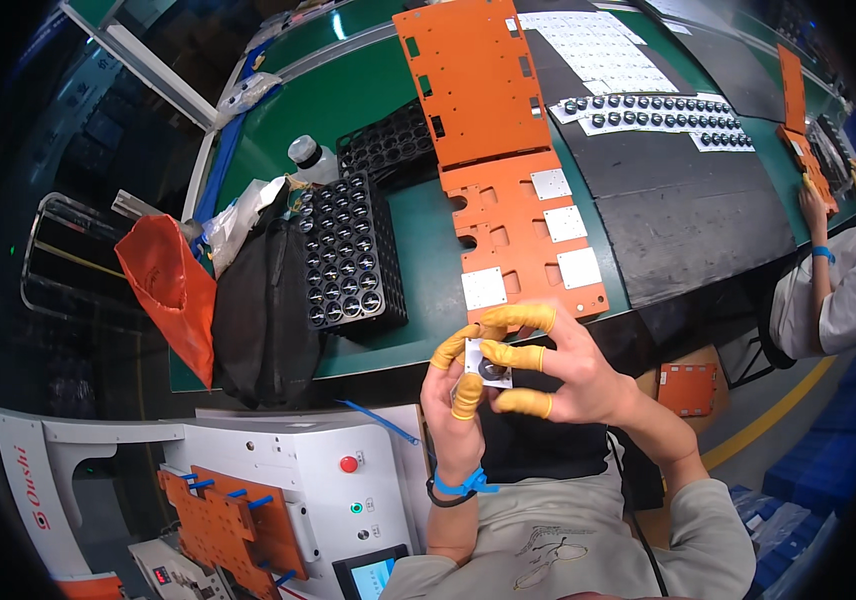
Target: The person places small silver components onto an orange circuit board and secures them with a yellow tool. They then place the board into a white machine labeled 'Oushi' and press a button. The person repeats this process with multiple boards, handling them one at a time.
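Just past the near table edge, a small white square plate with a black round part [475, 356] is held between my two hands. My left hand [456, 395], in yellow finger cots, pinches the plate at its left side. From the right, my right hand [573, 365] closes its yellow-capped fingers around the black part and the plate's edge; its fingertips partly hide both. Beyond my hands lies an orange fixture [518, 245] with its lid [473, 85] folded back. White square plates [578, 268] sit in several of its pockets.
Left of the fixture stands a black tray [388, 255] filled with round black parts, a second black tray [388, 140] behind it. Rows of assembled plates [648, 112] lie on a black mat [698, 225]. A white machine [318, 470] stands at lower left; another person's hand [813, 205] works far right.
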The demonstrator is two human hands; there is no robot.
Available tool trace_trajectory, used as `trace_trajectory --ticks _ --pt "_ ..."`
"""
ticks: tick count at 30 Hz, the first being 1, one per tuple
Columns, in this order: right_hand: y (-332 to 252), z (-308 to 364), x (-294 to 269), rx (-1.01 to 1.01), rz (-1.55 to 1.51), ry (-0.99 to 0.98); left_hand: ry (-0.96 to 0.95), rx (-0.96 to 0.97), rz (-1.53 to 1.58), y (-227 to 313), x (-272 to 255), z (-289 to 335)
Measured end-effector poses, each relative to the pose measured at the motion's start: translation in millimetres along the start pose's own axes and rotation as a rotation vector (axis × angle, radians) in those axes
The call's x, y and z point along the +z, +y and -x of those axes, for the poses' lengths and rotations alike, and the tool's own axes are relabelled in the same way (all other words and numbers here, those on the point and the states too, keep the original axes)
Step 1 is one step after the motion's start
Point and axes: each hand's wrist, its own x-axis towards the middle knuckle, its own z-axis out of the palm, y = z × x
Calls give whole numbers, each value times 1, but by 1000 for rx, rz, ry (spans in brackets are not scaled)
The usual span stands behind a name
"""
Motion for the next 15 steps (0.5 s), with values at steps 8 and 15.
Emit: trace_trajectory --ticks 8,15 --pt "0 16 0 -366 316 248 -407 -406 383 -2 -7 8" --pt "7 11 -18 -161 614 114 -164 478 -621 12 -1 -17"
